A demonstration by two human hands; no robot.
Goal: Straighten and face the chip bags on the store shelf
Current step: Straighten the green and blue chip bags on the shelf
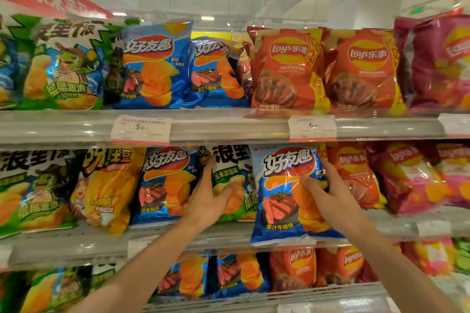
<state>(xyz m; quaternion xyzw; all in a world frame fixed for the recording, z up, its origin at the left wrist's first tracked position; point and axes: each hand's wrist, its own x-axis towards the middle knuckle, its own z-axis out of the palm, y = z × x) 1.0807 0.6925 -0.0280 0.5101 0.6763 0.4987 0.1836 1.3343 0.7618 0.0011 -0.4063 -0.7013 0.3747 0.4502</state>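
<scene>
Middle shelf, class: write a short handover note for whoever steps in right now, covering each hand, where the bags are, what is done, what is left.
Left hand: grips the green and white bag on the middle shelf.
Right hand: grips the blue steak bag, pulled forward over the shelf edge.
Done: the top shelf's bags stand upright, fronts out.
Left: seat the blue bag, square up the green one, and straighten the tilted yellow bag.

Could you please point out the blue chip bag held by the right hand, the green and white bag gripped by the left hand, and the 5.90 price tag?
blue chip bag [284, 201], head view, front panel.
green and white bag [229, 168], head view, upper front.
5.90 price tag [141, 129], head view, centre.
</scene>
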